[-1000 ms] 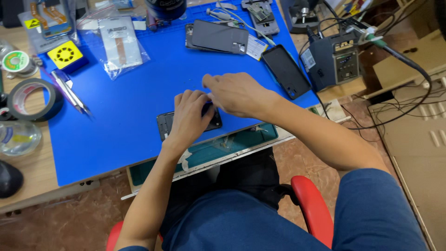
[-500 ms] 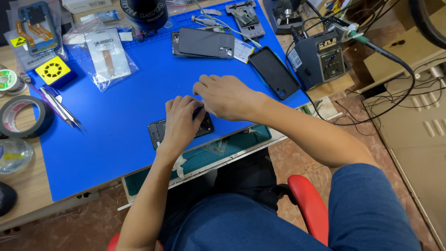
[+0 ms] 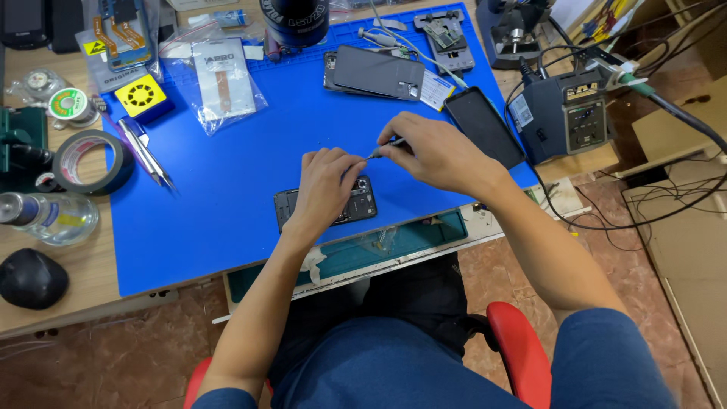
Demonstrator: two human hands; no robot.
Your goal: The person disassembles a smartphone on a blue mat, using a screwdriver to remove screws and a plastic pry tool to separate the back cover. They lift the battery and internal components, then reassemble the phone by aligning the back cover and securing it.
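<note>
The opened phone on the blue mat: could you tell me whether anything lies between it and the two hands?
Nothing visible does. The left hand rests directly on the opened phone, covering its middle. The right hand holds a thin tool just above the phone's far end, with only bare blue mat around it.

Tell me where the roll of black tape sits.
In the head view, the roll of black tape lies at the blue mat's left edge, left of the tweezers and above the clear bottle.
</note>
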